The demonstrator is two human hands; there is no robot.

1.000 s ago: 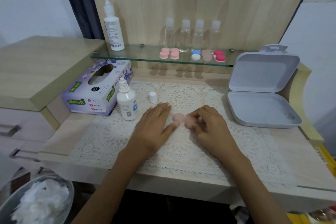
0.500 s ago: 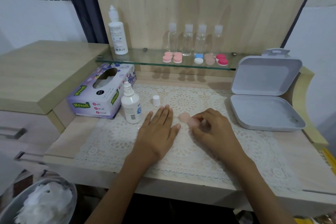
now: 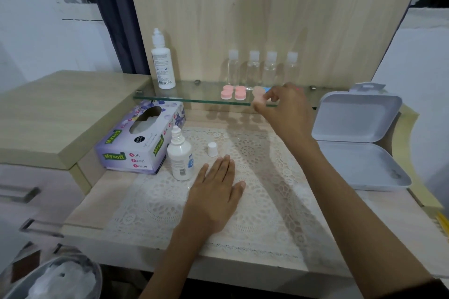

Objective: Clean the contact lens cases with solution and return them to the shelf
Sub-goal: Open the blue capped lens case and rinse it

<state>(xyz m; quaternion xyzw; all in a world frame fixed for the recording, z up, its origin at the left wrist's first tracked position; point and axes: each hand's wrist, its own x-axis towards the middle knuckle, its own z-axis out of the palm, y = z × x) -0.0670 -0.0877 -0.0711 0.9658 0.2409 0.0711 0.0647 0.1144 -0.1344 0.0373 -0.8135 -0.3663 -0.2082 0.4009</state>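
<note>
My right hand (image 3: pixel 284 107) pinches a pale peach contact lens case (image 3: pixel 258 96) at the front edge of the glass shelf (image 3: pixel 194 96). On that shelf a pink lens case (image 3: pixel 233 92) sits to its left, and a blue one (image 3: pixel 266 90) peeks out behind my fingers. My left hand (image 3: pixel 215 192) lies flat, fingers straight, on the lace mat (image 3: pixel 262 201). A small solution bottle (image 3: pixel 179 158) stands uncapped just left of that hand, its white cap (image 3: pixel 212 149) beside it on the mat.
A tall white bottle (image 3: pixel 162 65) and several clear small bottles (image 3: pixel 262 68) stand on the shelf. A tissue box (image 3: pixel 143 138) sits at the left, an open white plastic box (image 3: pixel 359 138) at the right. A metal bowl with used tissue (image 3: pixel 56 279) is at the lower left.
My right hand lifted the peach lens case off the mat and carried it up to the glass shelf. My left hand let go of it and stayed flat on the mat.
</note>
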